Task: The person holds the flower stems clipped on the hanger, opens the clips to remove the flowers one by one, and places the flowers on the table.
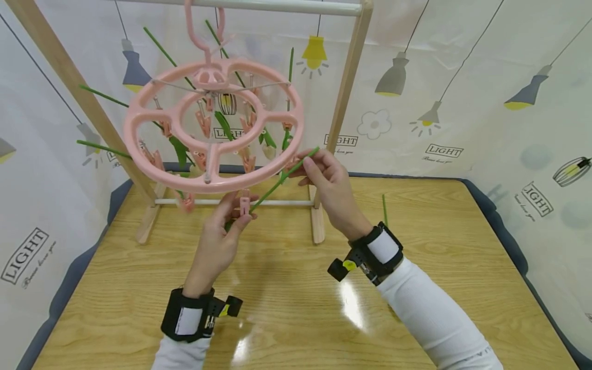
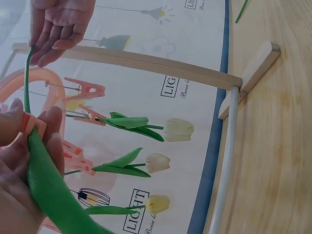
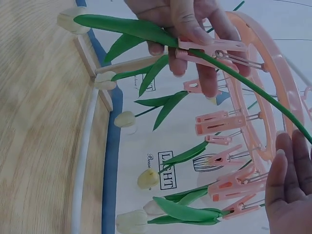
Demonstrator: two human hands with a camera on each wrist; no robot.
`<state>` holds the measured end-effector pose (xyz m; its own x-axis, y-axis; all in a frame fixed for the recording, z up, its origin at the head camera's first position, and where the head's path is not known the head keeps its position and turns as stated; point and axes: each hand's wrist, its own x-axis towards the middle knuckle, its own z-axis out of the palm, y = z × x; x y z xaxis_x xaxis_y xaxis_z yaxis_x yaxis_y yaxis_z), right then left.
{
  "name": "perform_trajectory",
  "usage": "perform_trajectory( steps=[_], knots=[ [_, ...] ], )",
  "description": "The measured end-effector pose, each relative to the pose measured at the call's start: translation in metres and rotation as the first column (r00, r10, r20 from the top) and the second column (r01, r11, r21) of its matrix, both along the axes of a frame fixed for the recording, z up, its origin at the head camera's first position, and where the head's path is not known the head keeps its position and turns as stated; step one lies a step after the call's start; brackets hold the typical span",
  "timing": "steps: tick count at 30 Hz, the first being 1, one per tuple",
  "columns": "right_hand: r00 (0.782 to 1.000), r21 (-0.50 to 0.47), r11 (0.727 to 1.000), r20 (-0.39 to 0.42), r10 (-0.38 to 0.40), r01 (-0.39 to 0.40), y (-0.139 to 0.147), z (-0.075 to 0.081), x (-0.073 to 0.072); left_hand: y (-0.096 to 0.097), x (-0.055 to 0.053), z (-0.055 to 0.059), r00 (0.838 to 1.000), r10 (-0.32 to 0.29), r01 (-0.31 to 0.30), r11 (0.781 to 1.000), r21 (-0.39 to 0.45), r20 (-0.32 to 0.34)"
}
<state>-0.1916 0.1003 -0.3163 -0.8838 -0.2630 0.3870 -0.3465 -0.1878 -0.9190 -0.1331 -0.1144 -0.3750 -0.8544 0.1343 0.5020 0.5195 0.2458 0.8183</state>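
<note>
A pink round clip hanger [image 1: 222, 180] hangs from a rail, with several artificial tulips in its clips. At the hanger's near edge my left hand [image 1: 217, 239] pinches a pink clip [image 1: 244, 204]. The stem [image 3: 243, 80] of a white tulip [image 3: 73, 20] passes through that clip, its green leaves [image 3: 126, 27] spreading below. To the right, my right hand [image 1: 332, 187] pinches the upper end of this stem between thumb and fingers. In the left wrist view a broad leaf [image 2: 58, 195] hides the flower head.
A wooden stand [image 1: 347, 87] with a white lower bar [image 1: 282, 203] holds up the hanger. White and yellow tulips [image 2: 158, 203] hang head down from other clips. Another green stem [image 1: 384, 208] shows on the wooden table [image 1: 287, 308], beyond my right wrist.
</note>
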Motion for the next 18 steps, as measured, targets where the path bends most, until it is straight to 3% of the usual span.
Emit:
perform_trajectory(
  steps=[8,11,15,18],
  knots=[
    [0.998,-0.040,0.998,0.037,0.050,-0.049,0.0021,-0.0013,0.0013,0.0034,0.0005,0.0059,0.998,0.024,-0.026,0.999,0.040,0.051],
    [0.992,-0.053,0.992,0.049,0.115,-0.112,0.0024,-0.0014,0.0048,0.0046,0.0005,0.0077,0.999,-0.020,0.016,0.995,0.094,0.050],
    [0.972,-0.122,0.967,0.054,0.231,-0.223,0.0022,-0.0011,0.0080,0.0048,0.0019,0.0086,0.998,-0.045,0.041,0.995,0.091,0.036],
    [0.944,-0.190,0.932,0.064,0.324,-0.307,0.0020,-0.0014,0.0085,0.0048,0.0026,0.0088,0.999,-0.021,0.019,0.997,0.070,0.040]
  ],
)
